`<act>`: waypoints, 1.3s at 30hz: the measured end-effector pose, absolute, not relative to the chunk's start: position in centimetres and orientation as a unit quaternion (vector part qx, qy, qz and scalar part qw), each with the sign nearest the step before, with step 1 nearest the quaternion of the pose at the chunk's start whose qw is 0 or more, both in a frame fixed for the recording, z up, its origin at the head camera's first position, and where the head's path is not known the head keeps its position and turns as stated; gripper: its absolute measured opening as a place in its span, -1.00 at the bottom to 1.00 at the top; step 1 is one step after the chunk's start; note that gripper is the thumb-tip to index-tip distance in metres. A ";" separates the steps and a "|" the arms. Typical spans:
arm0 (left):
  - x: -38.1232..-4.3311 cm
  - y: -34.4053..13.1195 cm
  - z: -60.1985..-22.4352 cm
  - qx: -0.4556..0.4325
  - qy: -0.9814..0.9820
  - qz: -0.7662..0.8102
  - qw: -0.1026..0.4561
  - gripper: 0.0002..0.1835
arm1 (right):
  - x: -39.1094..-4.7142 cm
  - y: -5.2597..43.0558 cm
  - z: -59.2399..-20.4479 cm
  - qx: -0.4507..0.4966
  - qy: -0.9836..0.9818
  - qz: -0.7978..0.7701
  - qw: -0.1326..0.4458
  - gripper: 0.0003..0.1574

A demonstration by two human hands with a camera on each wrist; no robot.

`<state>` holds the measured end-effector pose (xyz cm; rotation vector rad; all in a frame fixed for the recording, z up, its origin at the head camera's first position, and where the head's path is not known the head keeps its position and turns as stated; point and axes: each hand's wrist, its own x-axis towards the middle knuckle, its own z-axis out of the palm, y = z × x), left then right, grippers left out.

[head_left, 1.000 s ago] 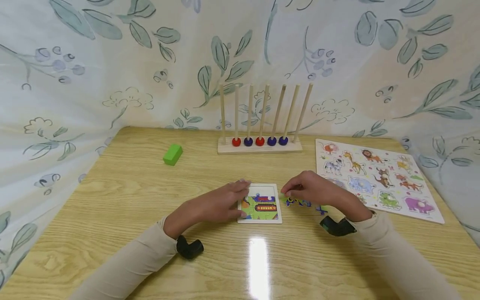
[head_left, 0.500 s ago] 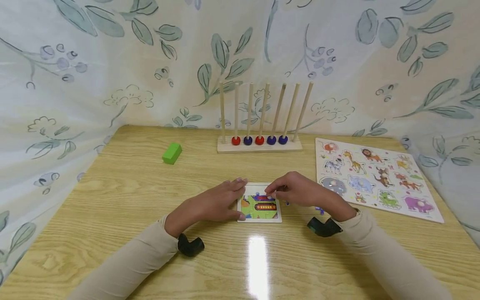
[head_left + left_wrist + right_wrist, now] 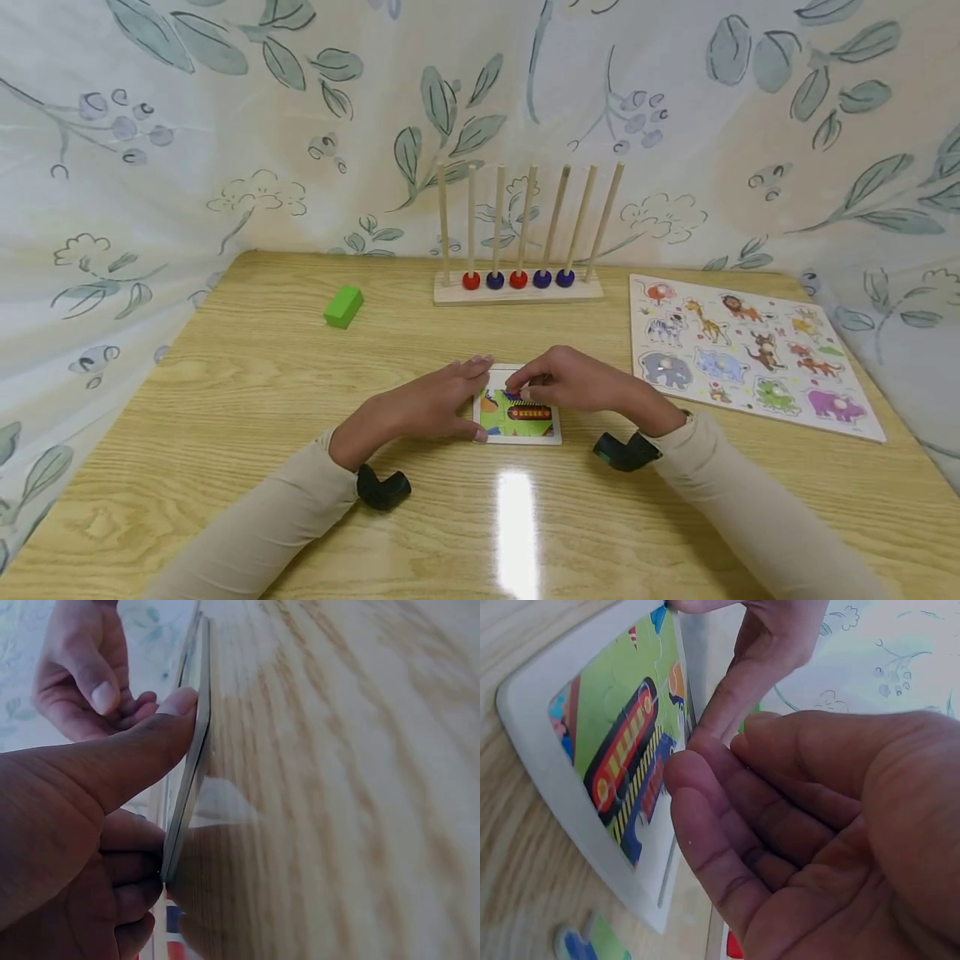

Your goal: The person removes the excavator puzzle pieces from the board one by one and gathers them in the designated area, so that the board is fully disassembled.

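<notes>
Leftward from beside the puzzle board (image 3: 517,441), the right hand (image 3: 573,379) has moved over its far part, fingertips bunched; whether they pinch a piece I cannot tell. Nearly square, the board lies flat before the person, its long red printed band (image 3: 529,412) running left-right. Loosely extended, the left hand (image 3: 423,408) touches its left side, as before.

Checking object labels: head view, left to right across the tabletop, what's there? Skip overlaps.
Green rectangular block → small white-framed jigsaw puzzle with colourful pieces → large white board with colourful animal pictures.
</notes>
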<state>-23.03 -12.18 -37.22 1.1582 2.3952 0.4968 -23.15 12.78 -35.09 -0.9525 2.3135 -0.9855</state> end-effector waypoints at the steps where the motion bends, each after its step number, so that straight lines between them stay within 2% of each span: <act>1: -23.0 -12.2 -37.2 0.414 0.865 0.182 0.217 -0.03 | -23.2 12.7 -35.0 -0.345 0.838 -0.359 0.225 -0.70; 21: -23.4 -12.0 -37.0 0.399 0.871 0.176 0.228 0.00 | -23.6 11.7 -35.2 -0.318 0.831 -0.367 0.271 -0.63; 39: -23.2 -12.0 -37.3 0.378 0.867 0.211 0.247 -0.02 | -23.1 12.3 -35.8 -0.321 0.824 -0.397 0.246 -0.59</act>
